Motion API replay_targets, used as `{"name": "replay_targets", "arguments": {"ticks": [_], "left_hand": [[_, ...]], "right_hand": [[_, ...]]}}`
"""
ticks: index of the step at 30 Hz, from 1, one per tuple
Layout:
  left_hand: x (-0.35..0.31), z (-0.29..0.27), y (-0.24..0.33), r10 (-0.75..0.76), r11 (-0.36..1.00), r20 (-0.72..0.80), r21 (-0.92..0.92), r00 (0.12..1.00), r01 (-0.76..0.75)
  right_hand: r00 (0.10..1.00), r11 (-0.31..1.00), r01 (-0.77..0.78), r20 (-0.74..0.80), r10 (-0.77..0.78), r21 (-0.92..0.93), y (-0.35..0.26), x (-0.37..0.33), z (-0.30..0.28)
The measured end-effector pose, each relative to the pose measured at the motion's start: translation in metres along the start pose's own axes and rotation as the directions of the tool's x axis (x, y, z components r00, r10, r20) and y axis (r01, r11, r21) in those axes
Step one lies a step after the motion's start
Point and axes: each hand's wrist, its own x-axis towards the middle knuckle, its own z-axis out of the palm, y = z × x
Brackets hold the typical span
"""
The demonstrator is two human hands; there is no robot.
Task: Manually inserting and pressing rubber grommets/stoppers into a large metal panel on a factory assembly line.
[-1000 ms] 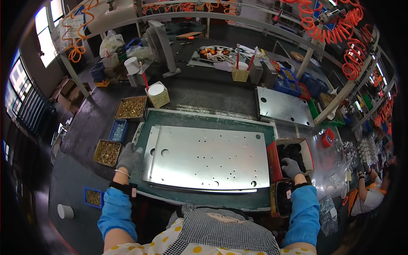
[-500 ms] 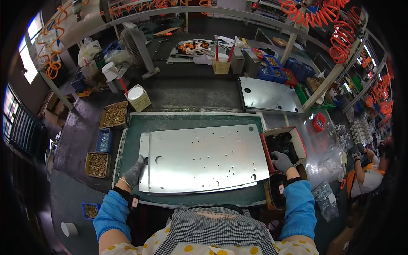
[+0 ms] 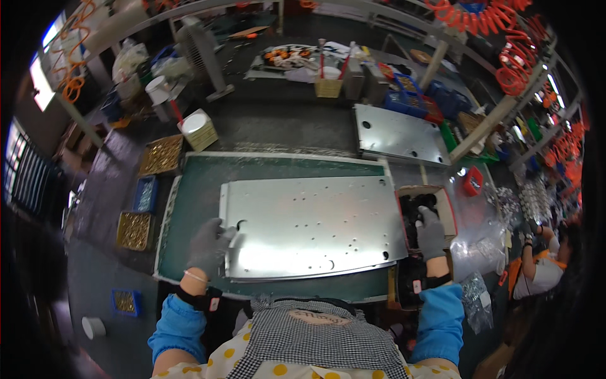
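Note:
A large silvery sheet-metal panel (image 3: 315, 221) with round holes lies on the green mat (image 3: 192, 189), another sheet's edge showing under it. My left hand (image 3: 209, 245), in a grey glove, is at the panel's left end beside a round hole. Its fingers are apart, slightly blurred, and nothing shows in them. My right hand (image 3: 432, 237), also gloved in grey, reaches into an open cardboard box (image 3: 447, 208) of black parts (image 3: 410, 205) at the panel's right end. Its fingers are bent together among the parts; what they hold is hidden.
Boxes of brass-coloured fasteners (image 3: 161, 155) and a blue bin (image 3: 146, 194) line the left side. More metal panels (image 3: 401, 134) lie at the far right. A white-lidded tub (image 3: 197, 123) stands behind the mat. At far right a co-worker's arm (image 3: 529, 252) shows.
The panel has slid a little to the right on the mat. My left hand has moved right with its end. My right hand has turned, and its fingers have moved farther into the box.

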Motion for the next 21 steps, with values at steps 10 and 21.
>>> {"name": "replay_targets", "arguments": {"ticks": [10,21], "left_hand": [[-0.021,0.005,0.010,-0.056,0.965,0.020,0.256,0.998,0.049],[-0.017,-0.002,0.004,0.006,0.975,0.047,0.224,0.999,-0.016]], "right_hand": [[0.625,0.810,-0.165,0.695,-0.356,0.563,-0.246,0.045,0.078],[0.667,0.751,0.656,0.410,-0.623,0.074,-0.331,0.027,0.185]]}}
